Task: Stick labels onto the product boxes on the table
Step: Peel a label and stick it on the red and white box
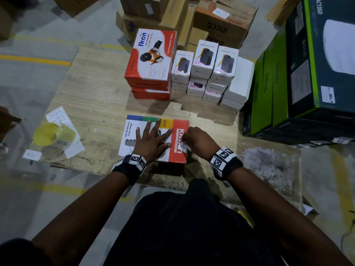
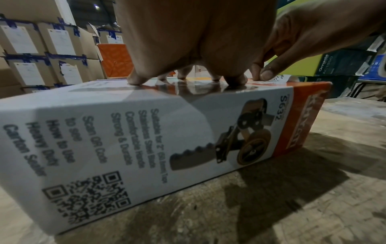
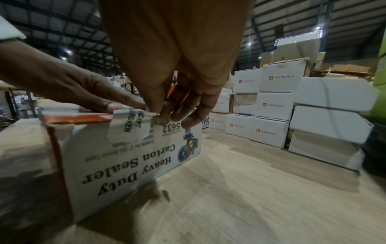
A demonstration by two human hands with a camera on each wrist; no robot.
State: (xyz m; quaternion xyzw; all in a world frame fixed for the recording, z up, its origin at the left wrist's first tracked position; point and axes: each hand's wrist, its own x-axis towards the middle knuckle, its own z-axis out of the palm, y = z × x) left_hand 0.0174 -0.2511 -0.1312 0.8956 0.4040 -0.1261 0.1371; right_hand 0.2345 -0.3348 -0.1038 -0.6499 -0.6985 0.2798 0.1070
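Note:
A white and red carton sealer box point(image 1: 178, 156) lies flat near the front edge of the wooden table point(image 1: 92, 89). My left hand point(image 1: 155, 131) presses on its top with straight, spread fingers point(image 2: 133, 80). My right hand point(image 1: 185, 140) pinches a white seal label point(image 1: 184, 147) at the box's right edge. In the right wrist view the label point(image 3: 127, 125), printed in black, bends over the top edge and down the side of the box point(image 3: 125, 165), with my thumb and fingertips point(image 3: 177, 115) on it. The left wrist view shows the box's long side point(image 2: 146, 132).
Two red Ikon boxes point(image 1: 151, 60) are stacked at the back of the table, with several white Halley boxes point(image 1: 203, 70) beside them. Large green and black cartons point(image 1: 288, 83) stand at the right. A yellow roll point(image 1: 51, 133) and paper sheets lie at the left.

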